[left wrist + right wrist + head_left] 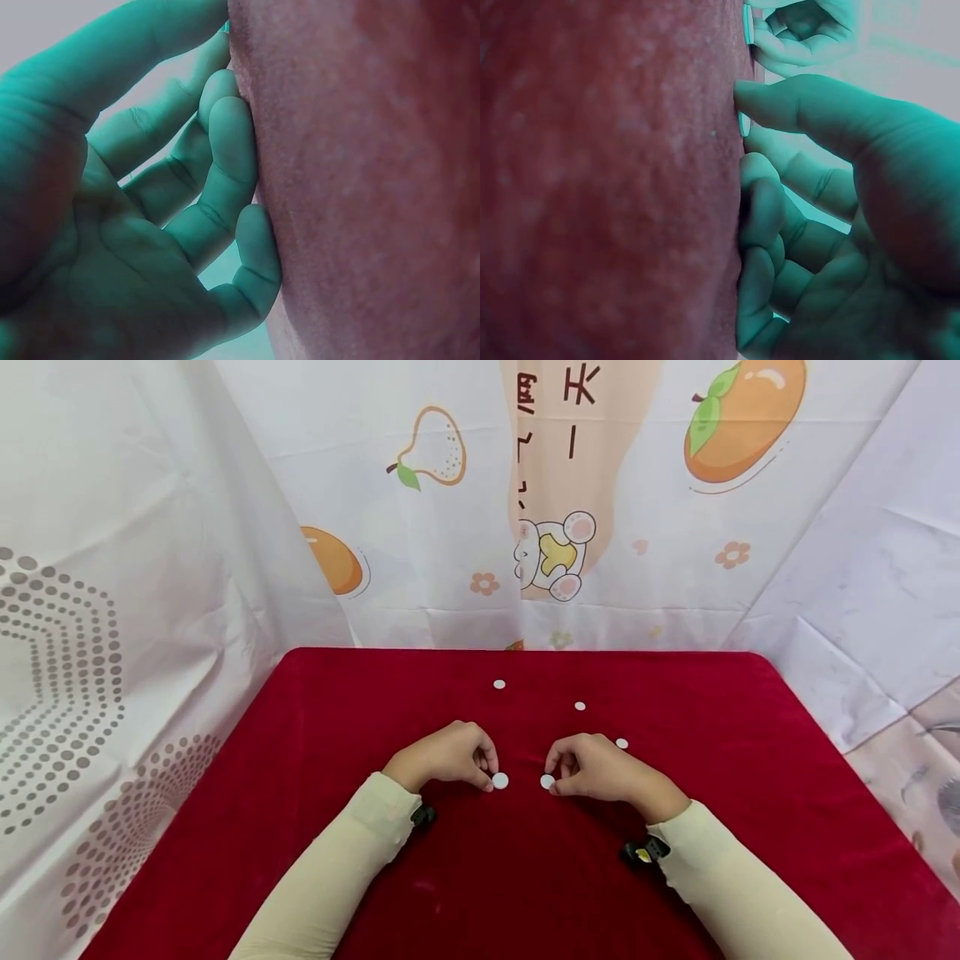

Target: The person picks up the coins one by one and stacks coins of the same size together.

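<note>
Two small white round discs lie side by side near the middle of the red cloth, a short gap between them. My left hand pinches the left disc at its edge between thumb and forefinger. Between the thumb and forefinger of my right hand is the right disc, whose thin edge shows in the right wrist view. In both wrist views the other fingers curl down to the cloth. The left wrist view hides nearly all of the left disc behind the fingers.
Three more white discs lie farther back: one near the far edge, another to its right, a third just behind my right hand. The red cloth covers the table. A printed white curtain hangs behind it.
</note>
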### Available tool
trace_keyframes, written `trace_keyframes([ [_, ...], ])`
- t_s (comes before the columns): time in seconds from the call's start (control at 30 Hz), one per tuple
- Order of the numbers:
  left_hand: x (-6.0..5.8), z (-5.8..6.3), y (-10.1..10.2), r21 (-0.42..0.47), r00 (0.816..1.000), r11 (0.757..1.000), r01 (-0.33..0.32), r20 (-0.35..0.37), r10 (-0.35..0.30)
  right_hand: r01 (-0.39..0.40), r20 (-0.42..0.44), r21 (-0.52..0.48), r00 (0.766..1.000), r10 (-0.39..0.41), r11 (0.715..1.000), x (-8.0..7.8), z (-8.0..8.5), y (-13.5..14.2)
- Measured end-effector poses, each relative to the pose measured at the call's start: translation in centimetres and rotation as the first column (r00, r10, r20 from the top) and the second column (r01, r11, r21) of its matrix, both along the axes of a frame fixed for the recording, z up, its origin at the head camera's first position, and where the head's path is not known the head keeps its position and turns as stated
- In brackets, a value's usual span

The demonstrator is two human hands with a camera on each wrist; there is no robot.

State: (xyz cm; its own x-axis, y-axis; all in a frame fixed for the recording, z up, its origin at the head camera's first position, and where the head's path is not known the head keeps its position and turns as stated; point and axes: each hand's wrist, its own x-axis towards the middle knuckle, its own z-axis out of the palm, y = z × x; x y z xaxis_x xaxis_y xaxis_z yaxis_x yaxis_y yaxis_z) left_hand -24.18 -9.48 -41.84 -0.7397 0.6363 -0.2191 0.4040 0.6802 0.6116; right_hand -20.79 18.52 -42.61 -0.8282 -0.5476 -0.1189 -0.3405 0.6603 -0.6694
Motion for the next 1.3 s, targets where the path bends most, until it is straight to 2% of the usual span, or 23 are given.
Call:
trace_keyframes([
  [0.2,0.1,-0.1,-0.2,-0.014,1.000,1.000,-0.012,0.000,0.012,0.000,-0.006,0.028,1.000,0.000,1.000,0.0,0.1,0.0],
  [0.6,0.4,0.0,-0.6,-0.037,1.000,0.999,-0.015,-0.009,0.014,-0.020,-0.002,0.015,1.000,0.020,1.000,-0.1,-0.5,-0.3],
  [0.87,0.2,0.5,-0.3,-0.038,0.999,0.999,0.021,-0.034,-0.022,0.001,-0.008,0.032,1.000,-0.001,1.000,-0.1,-0.2,-0.2],
  [1.13,0.0,0.7,-0.3,-0.072,0.996,0.997,-0.011,-0.091,0.004,-0.001,-0.002,0.030,1.000,0.001,1.000,-0.1,-0.4,0.0],
  [1.3,-0.4,1.1,-0.2,-0.112,0.991,0.992,-0.055,-0.131,0.040,-0.006,-0.014,0.029,1.000,0.007,1.000,-0.2,-0.3,0.0],
])
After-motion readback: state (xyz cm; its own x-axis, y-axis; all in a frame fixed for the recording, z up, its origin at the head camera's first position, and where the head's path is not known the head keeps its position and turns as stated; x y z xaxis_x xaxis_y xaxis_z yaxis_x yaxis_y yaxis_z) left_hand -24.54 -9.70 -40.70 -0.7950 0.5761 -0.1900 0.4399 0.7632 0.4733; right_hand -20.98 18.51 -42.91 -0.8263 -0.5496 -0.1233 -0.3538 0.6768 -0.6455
